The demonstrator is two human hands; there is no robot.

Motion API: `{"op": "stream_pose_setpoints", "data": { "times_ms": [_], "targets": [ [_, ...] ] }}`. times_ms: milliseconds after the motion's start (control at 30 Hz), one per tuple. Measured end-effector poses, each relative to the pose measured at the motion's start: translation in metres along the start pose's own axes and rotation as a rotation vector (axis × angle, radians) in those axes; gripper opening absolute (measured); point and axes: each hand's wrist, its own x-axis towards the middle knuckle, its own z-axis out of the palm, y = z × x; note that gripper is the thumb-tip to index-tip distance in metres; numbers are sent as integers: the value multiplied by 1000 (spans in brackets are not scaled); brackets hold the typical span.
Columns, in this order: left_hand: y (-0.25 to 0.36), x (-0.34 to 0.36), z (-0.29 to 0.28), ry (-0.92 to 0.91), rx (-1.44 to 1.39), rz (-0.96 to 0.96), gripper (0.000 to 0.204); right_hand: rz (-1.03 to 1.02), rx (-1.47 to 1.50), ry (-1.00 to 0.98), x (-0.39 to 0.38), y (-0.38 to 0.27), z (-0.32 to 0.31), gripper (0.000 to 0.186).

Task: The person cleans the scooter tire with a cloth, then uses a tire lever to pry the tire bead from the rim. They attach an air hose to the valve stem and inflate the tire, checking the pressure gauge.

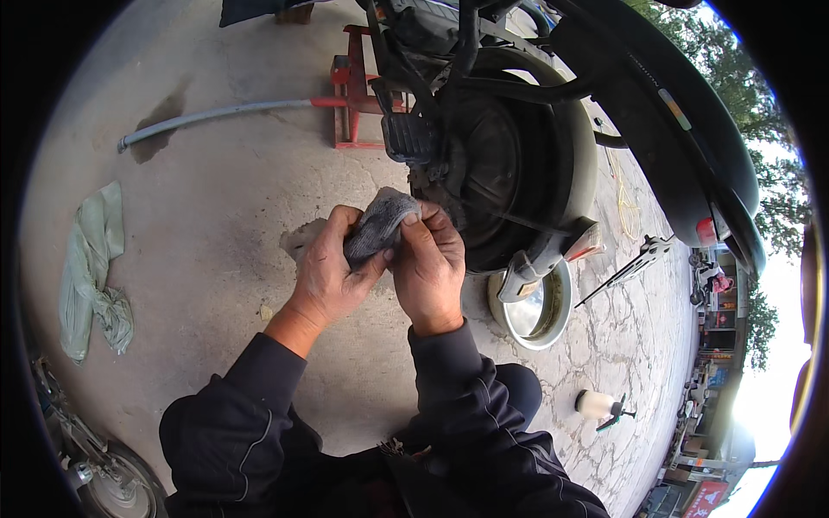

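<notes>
A dark grey cloth (380, 226), bunched up, is pinched between my two hands in the middle of the view. My left hand (326, 274) grips its left side, and my right hand (430, 272) closes on its right side with the thumb pressed on top. Whether anything lies inside the folds I cannot tell. Just beyond my hands is the dark wheel (494, 177) of a scooter or motorbike, with black frame parts and a black footpeg-like block (409, 138) beside it.
A red metal stand (347, 99) with a long grey bar (229, 112) is at the far left. A pale green sack (91, 268) lies left. To the right are a metal basin (563, 315), a spray bottle (596, 404) and black rear bodywork (665, 129). Another wheel (121, 488) shows lower left.
</notes>
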Motion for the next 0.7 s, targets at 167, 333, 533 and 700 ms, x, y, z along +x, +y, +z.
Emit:
{"op": "stream_pose_setpoints", "data": {
  "times_ms": [167,333,533,700],
  "targets": [
    [-64,-67,77,318,-264,-213,23,162,-730,69,-73,19,-77,45],
    [-105,-78,121,294,-222,-587,23,31,-975,610,-90,5,-157,74],
    [-66,-29,158,296,-404,-339,19,-482,-1221,372,-40,-12,-166,59],
    [-42,-27,175,211,-196,-213,23,-390,-1094,341,-27,-8,-157,57]
  ]
}}
